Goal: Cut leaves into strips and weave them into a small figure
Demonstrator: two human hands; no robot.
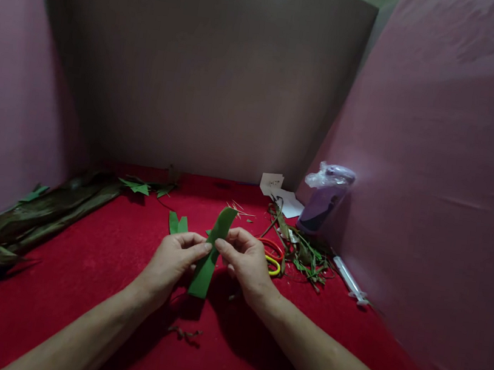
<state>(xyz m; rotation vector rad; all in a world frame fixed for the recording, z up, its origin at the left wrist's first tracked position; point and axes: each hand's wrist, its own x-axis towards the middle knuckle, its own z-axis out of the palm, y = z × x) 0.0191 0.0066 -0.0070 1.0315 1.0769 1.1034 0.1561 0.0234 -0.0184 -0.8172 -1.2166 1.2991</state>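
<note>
Walls and cloth: pink walls (436, 175) stand left and right, a grey wall (197, 80) at the back, and red cloth (77, 283) covers the surface below.
Leaf in hand: one green leaf strip (203, 280) sits between the two hands, tilted, seemingly raised off the cloth, its shadow beneath.
Left fingers: the left hand (175, 257) pinches the strip's left edge, thumb on the front; the other fingers are partly hidden.
Right fingers: the right hand (247, 265) pinches near the opposite edge, thumb close to the left one, fingertips curling behind.
Handling well: the strip looks thin and likely to crease or split, so light, even pressure should serve best, thumbs level and close together, edges lined up before pressing.
Near the right hand: scissors (282, 254) with red and yellow handles lie just beside it, then leaf clippings (310, 258) and a plastic syringe (348, 277).
Writing on card: a white card (271, 181) at the back bears small dark marks, too tiny to read.
Purple container: the purple container (317, 207), topped with clear wrap, shows a dark shape; no brand can be made out.
Syringe marks: none legible.
</note>
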